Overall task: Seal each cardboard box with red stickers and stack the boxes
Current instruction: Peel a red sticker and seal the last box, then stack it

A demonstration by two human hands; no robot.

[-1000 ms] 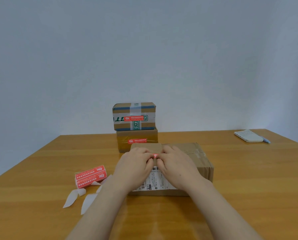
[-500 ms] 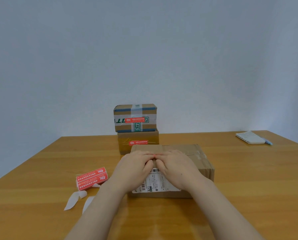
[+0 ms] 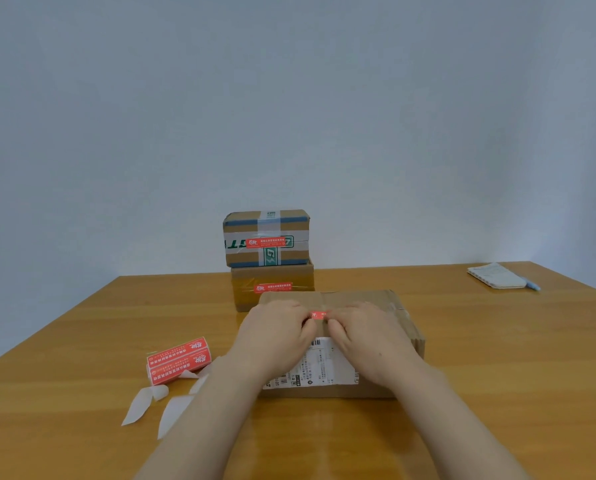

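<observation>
A flat brown cardboard box (image 3: 359,300) with a white shipping label lies on the wooden table right before me. A red sticker (image 3: 318,315) sits across its top seam, mostly covered by my fingers. My left hand (image 3: 272,336) and my right hand (image 3: 369,337) lie side by side on the lid, with their fingertips pressing on the sticker's two ends. Behind it stands a stack of two boxes: a taped box (image 3: 267,237) on a plain brown box (image 3: 272,299), each with a red sticker on its front.
A pack of red stickers (image 3: 178,360) lies left of the box, with several peeled white backing papers (image 3: 144,405) in front of it. A notebook (image 3: 495,276) and a blue pen (image 3: 531,284) sit at the far right of the table (image 3: 497,375).
My fingertips have drawn slightly apart along the seam, so a short red stretch of the sticker shows between them again. The box and the stack have not moved.
</observation>
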